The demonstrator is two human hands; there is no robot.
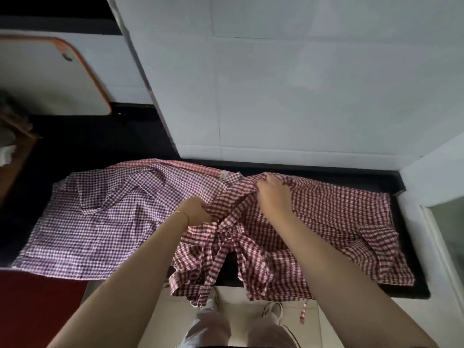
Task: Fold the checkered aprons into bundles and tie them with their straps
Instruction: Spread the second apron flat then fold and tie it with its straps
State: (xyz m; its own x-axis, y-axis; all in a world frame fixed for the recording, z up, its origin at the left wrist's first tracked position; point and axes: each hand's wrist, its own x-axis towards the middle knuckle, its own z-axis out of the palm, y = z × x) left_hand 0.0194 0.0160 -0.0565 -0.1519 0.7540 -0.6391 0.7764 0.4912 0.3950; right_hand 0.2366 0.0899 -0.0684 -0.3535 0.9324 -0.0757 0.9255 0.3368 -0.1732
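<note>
Crumpled red-checked apron (326, 222) covers the right half of the dark counter (399, 187), its straps (213, 262) dangling over the front edge, with the left hand (198, 210) and the right hand (272, 197) both clenched on bunched cloth near its middle. A purple-checked apron (100, 222) lies spread flat just beside it to the left, overlapping at the seam. A white orange-rimmed board (50, 76) leans against the tiled wall (301, 84) behind.

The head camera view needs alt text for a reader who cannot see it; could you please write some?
Seen from above, a person's left hand and right hand grip the bunched top of a red checkered apron on a black counter, its straps hanging over the front edge. A purple checkered apron lies spread flat to its left.
</note>
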